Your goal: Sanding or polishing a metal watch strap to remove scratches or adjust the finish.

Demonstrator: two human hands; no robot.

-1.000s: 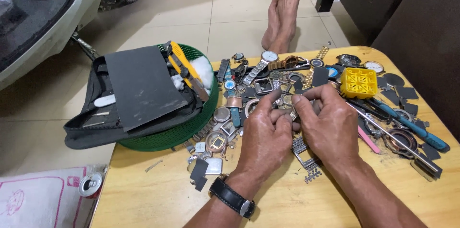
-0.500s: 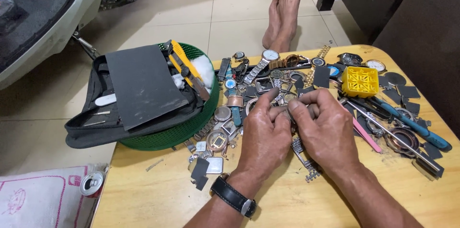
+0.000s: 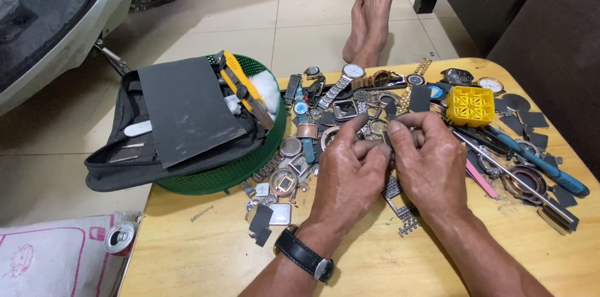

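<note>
pale floor tiles surround a low wooden table [image 3: 206,259] whose top is strewn with watch parts, and beyond its far edge a pair of bare feet [image 3: 370,19] rests on the tiles. over the middle of the table the left hand [image 3: 347,175] and the right hand [image 3: 431,163] meet, knuckles up, fingers curled in close. both pinch a small dark watch part [image 3: 387,141] between thumbs and fingertips, held just above the pile; it is too small and too covered to tell exactly what it is. the left wrist wears a black wristwatch [image 3: 304,254]. just under the right hand lies a metal link band [image 3: 400,200], flat on the wood. to the right sit a yellow plastic block [image 3: 469,106] with a grid of holes, blue-handled pliers [image 3: 537,163], and a pink tool [image 3: 481,179] partly hidden by the right hand. at the far edge lies a silver wristwatch [image 3: 349,78] with a white dial, among other cases, dials and straps. to the left a green basket [image 3: 240,169] sits at the table's edge, holding a black zip pouch [image 3: 112,169] with a dark sheet [image 3: 187,109] laid over it and a yellow utility knife [image 3: 240,81] beside that. near the table's left corner, on the floor, stands a drink can [image 3: 119,237], and part of a scooter [image 3: 56,28] shows at upper left.
</note>
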